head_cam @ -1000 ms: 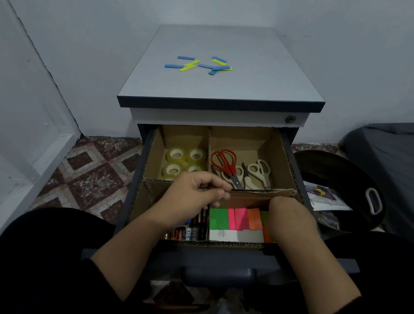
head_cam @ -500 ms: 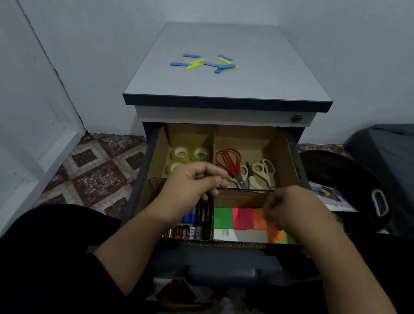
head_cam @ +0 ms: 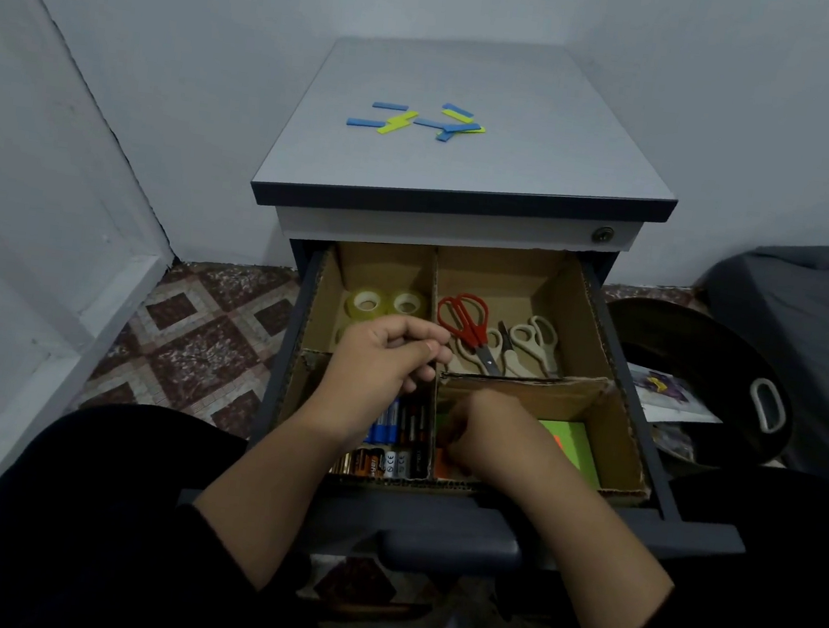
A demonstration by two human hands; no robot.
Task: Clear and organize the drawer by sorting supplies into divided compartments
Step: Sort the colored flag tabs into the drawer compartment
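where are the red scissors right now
In the head view the red scissors lie in the drawer's back right compartment, at its left side by the cardboard divider, just left of the beige scissors and beyond the left hand.

Red-handled scissors point(head_cam: 465, 322) sit just past the left hand point(head_cam: 380, 361), with beige ones point(head_cam: 527, 344) beside them. Blue and black batteries point(head_cam: 402, 423) under its wrist, bright green sticky notes point(head_cam: 571, 442) right of the right hand point(head_cam: 484, 435). Brown cardboard dividers point(head_cam: 519, 279).
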